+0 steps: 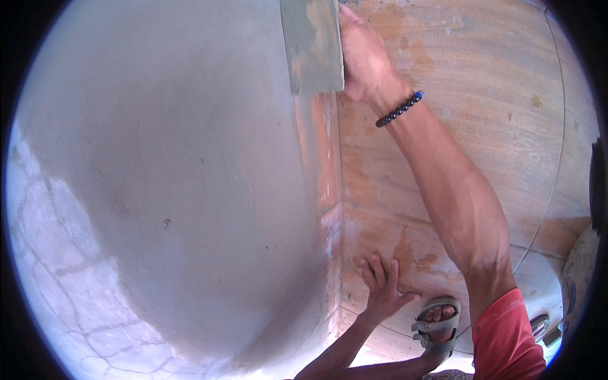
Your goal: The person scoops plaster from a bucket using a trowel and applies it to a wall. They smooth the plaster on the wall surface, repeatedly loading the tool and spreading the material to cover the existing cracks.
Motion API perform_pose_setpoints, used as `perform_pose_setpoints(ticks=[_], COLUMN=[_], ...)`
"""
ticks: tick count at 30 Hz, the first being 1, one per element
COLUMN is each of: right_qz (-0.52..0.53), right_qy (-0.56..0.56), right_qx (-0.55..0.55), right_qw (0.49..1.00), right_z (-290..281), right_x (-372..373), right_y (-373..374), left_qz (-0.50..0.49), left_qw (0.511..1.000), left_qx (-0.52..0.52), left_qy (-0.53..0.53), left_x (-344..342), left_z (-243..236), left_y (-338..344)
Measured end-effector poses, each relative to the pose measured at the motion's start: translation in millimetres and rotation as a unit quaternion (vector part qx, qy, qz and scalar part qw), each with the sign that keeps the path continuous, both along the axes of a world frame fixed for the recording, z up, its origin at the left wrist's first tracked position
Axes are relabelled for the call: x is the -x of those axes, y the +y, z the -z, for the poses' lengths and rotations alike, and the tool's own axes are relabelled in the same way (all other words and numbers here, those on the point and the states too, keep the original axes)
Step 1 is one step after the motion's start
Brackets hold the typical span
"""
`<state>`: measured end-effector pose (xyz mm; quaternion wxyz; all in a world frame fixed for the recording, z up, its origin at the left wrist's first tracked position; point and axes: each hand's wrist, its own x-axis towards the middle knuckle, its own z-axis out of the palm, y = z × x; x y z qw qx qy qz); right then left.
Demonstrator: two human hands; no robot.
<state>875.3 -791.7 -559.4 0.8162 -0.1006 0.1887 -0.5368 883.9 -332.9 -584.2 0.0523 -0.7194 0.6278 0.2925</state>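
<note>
My right hand (367, 57) is closed at the top of the view, behind a flat rectangular plastering trowel (315, 54) with a grey, smeared blade. The handle is hidden. The blade lies along the edge of a smooth grey plastered surface (209, 145), over a narrow strip (327, 152) stained orange and white. A dark bead bracelet (400, 109) circles my right wrist. Low in the view, my left hand (383, 291) is open, fingers spread, at the brown tiled floor (456, 57) beside the foot of the strip. Nothing shows in it.
A sandalled foot (438, 323) stands on the tiles next to my left hand. Pale paving with curved joints (69, 272) borders the plaster at the left. At the right edge are a dark object (596, 183) and a rounded greyish thing (579, 272), both partly cut off.
</note>
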Motion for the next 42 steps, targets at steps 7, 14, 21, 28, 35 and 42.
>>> perform_pose_setpoints(ticks=[7,14,21,28,35,42], right_qz=[0.011,0.030,0.012,-0.004,-0.018,-0.004], right_qy=[0.013,0.034,0.148,0.240,0.172,-0.081], right_qx=[-0.042,-0.033,0.003,0.040,-0.007,-0.078], right_qw=[0.999,0.998,0.989,0.970,0.985,0.994], right_z=[-1,4,3,0,9,15], right_x=[-5,-10,-8,2,32,20], right_y=[34,73,122,197,265,99], left_qz=[0.006,0.007,-0.004,-0.056,-0.117,-0.020], left_qw=[1.000,0.999,0.999,0.985,0.966,0.998], left_qx=[-0.009,-0.036,-0.050,-0.162,-0.130,-0.064], left_qy=[-0.009,-0.013,-0.011,0.025,0.192,-0.008], left_x=[0,0,-1,-2,-8,-1], left_z=[-1,-2,-3,-4,9,-4], left_y=[-3,-3,-2,-4,15,-4])
